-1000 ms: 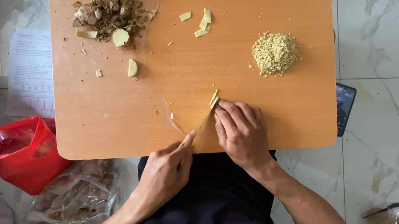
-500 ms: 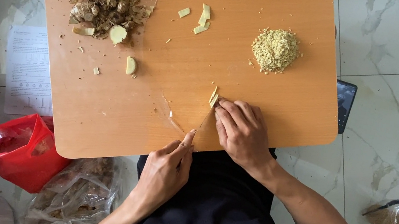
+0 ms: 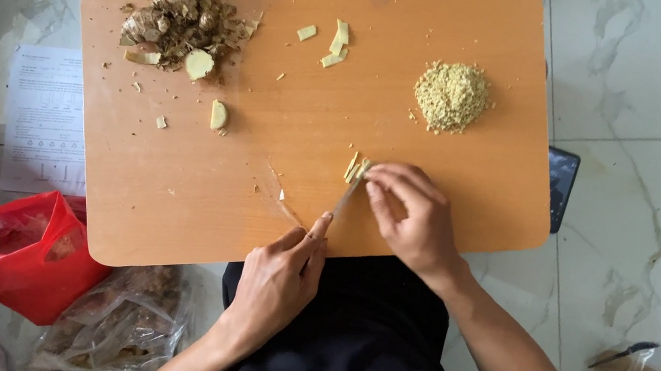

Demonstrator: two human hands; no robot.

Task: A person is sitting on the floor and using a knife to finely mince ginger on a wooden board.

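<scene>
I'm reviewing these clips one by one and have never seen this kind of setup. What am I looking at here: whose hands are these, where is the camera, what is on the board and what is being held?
There is no machine here. The picture comes from a camera worn on a person's head, looking straight down at their own two bare hands over a wooden board that sits above a marble floor.

The left hand grips a knife, its blade angled up toward thin pale ginger slices. The right hand pins those slices with its fingers.

Also on the board: a heap of minced ginger, a pile of ginger roots and peelings, and a few loose cut pieces.

On the floor beside the board lie a red plastic bag, a clear bag and a printed sheet of paper.
</scene>
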